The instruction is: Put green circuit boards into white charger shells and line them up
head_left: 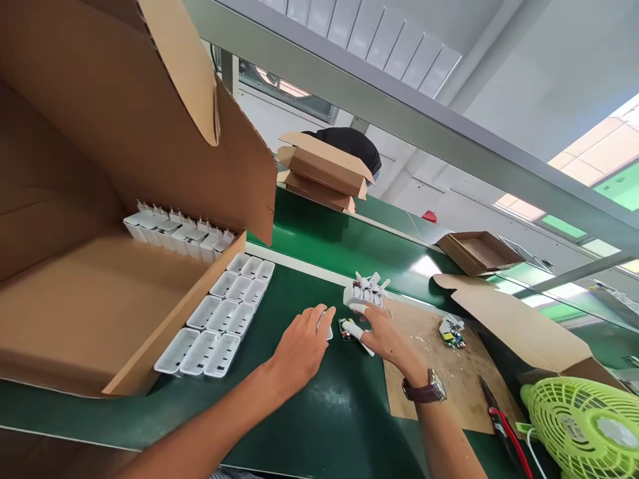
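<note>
Work surface: green table (pixel 324 426), near edge in view at left. Left boundary: large open carton (pixel 150 133), its right wall beside rows of white casings (pixel 222 316). Right boundary: brown sheet (pixel 464 396), bearing a loose circuit board (pixel 452 331) and red-handled pliers (pixel 504 426); green fan (pixel 582 426) beyond. Open room: green surface between casing rows and left hand, and toward the near edge.

Left hand (pixel 302 342): palm down, fingers curled, pinching a small white casing (pixel 329 330). Forearm enters from near left.

Right hand (pixel 382 336): reaching far and left, two white-covered fingertips apart, one beside a white tray of parts (pixel 367 293), one at a small circuit board (pixel 345 330). Whether it grips that board: cannot tell. Wristwatch (pixel 426 389) worn.

Obscured: held casing, mostly behind fingers; fan, cut off near right; person (pixel 352 141), far, mostly behind stacked cartons (pixel 324 166).
</note>
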The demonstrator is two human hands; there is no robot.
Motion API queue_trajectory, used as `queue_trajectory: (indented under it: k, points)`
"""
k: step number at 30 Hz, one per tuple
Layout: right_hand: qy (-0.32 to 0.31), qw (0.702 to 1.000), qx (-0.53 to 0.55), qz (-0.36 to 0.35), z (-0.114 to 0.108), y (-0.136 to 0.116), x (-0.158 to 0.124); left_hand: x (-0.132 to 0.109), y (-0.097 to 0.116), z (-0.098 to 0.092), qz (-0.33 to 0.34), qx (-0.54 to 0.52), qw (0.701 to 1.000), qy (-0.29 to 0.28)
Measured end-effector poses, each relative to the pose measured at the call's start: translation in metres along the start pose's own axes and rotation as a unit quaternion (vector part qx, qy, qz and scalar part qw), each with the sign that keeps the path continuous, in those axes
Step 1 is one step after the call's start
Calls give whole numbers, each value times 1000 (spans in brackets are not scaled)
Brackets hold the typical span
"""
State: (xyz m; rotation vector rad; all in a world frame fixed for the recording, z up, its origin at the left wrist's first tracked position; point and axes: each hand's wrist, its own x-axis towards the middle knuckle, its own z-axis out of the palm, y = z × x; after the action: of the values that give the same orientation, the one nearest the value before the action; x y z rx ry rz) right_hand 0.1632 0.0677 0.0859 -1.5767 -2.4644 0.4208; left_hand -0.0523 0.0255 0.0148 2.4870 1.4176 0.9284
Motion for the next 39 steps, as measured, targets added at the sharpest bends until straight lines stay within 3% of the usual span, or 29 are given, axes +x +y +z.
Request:
queue_trajectory:
  k: [4, 7, 10, 13, 22, 29, 33, 39]
  points:
    - [-12, 999, 20, -26, 5, 17, -15, 0, -6, 1, -24, -20, 999, -7]
    - [5, 999, 41, -15, 24, 29, -29, 1, -7, 4, -38, -58, 998, -9]
    - [25, 998, 60, 10, 43, 29, -33, 2, -7, 7, -48, -101, 994, -6]
    - [26, 998, 53, 23, 49, 23, -29, 1, -8, 11, -58, -144, 988, -2]
    - [57, 994, 20, -92, 52, 41, -16, 12, -24, 12, -124, -239, 962, -46]
    - [130, 982, 31, -137, 66, 49, -21, 16, -17, 5, -192, -271, 942, -43]
    - [145, 978, 29, -150, 68, 51, -25, 15, -17, 7, -185, -258, 948, -20]
    - [159, 975, 3, -157, 69, 50, -25, 12, -22, 10, -124, -260, 958, 16]
